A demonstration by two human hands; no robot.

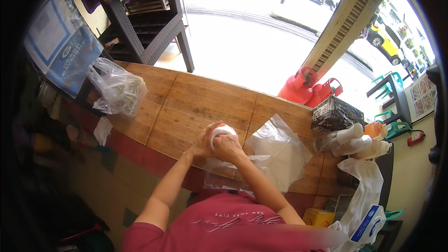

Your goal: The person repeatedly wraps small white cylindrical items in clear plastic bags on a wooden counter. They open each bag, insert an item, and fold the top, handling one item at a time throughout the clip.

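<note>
Both my hands meet over the wooden counter, around a white rounded object [223, 130] whose exact kind I cannot make out. My left hand [202, 142] curls round its left side. Against its near right side, my right hand [228, 148] is closed, its fingers bent and pressed onto the white surface. Much of the object is hidden by the hands. Clear plastic sheets or bags [284, 151] lie flat on the counter just right of my right hand, and part of them runs beneath my right forearm.
A knotted clear plastic bag [119, 88] with contents sits at the counter's left end. Red gas cylinders [298, 86] stand beyond the far edge. On the right are a black patterned box [337, 113], white cups [350, 133] and squeeze bottles [374, 147]. Dark chairs [154, 32] stand far left.
</note>
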